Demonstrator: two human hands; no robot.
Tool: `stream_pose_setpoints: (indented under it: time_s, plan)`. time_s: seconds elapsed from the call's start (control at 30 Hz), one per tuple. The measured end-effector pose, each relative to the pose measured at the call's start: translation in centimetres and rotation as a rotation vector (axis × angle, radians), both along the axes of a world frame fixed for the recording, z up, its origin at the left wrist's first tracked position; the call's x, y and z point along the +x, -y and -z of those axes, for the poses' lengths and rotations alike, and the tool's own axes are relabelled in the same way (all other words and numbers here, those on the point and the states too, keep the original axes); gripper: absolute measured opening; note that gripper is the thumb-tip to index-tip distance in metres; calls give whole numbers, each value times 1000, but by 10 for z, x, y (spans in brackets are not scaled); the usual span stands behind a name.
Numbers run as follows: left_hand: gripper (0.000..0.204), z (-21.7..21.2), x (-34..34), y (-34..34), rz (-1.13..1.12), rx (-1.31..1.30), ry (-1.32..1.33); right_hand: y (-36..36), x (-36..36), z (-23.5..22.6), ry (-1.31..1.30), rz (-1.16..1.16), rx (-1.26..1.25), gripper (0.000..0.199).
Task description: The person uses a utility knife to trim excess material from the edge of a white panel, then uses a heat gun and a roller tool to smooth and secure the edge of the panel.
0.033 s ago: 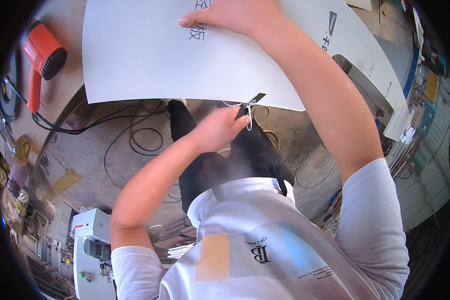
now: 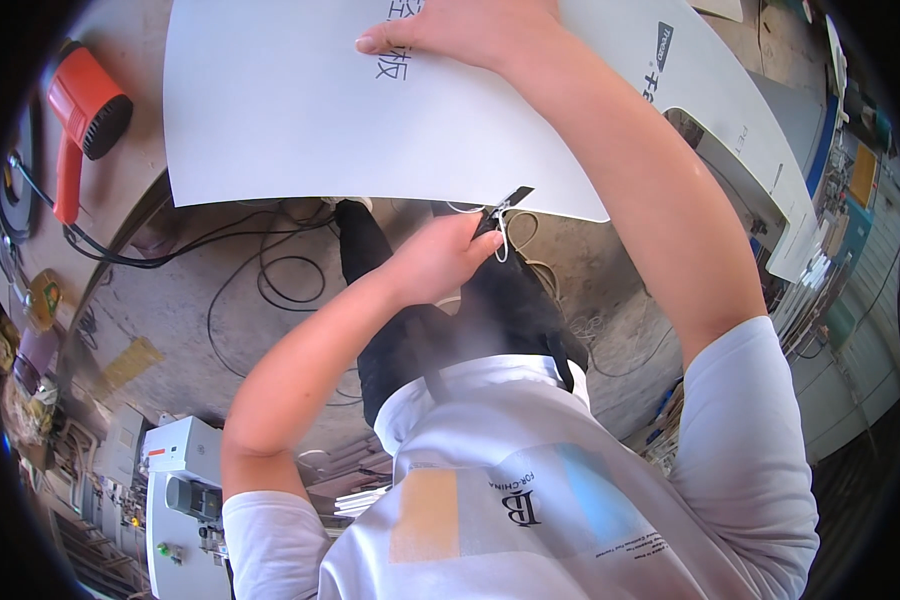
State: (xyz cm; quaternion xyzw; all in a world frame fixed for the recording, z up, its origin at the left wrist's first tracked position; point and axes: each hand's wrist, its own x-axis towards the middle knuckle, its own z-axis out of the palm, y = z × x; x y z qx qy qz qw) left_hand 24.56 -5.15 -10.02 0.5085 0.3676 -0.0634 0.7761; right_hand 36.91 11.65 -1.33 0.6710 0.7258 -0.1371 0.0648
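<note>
Left hand (image 2: 438,258): fingers closed around a slim, flat, dark tool (image 2: 516,196) with a slanted tip; the grip covers its handle end, and its material is hard to tell.
Right hand (image 2: 480,30): palm down, apparently resting on a large, smooth, white sheet (image 2: 290,130); the thumb points left, but the picture cuts off the other fingers, so I cannot tell whether they are spread or curled.
Sheet position: under the right thumb and palm, its near edge just ahead of the left fingers.
Tool tip: just beyond the left thumb, overlapping the near edge; exact contact is unclear.
Loose loop: 1 thin, white, curling strand (image 2: 502,248) hangs just beside the left thumb.
Far left of the fingers: 1 orange, pistol-shaped heat gun (image 2: 82,92) with a black vented end lies on a brown tabletop (image 2: 142,60), well apart from both hands.
Edge work: by my judgement, the left hand is working the tool along the edge while the right steadies the sheet.
Next move: probably calls for an even tool angle, with the strand clear of the fingers.
</note>
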Motion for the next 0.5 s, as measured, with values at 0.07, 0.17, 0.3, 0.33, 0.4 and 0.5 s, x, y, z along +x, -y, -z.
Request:
stream_pose_setpoints:
  time_s: [0.07,0.17,0.3,0.33,0.4,0.5]
  plan:
    - [32,2,8,4,-2,-2,22,1,0,-1,6,-3,-7,114]
    - [31,1,19,9,-3,-76,3,2,-1,-5,16,2,-19,114]
    - [37,5,33,19,-31,-79,25,-2,4,12,33,-16,-3,116]
    - [37,5,36,20,-26,-110,18,-4,6,17,55,-23,19,119]
    - [37,7,42,26,-33,-102,14,-2,14,22,88,-121,22,122]
    - [37,4,49,26,-24,-95,-6,-3,24,15,124,-268,-4,129]
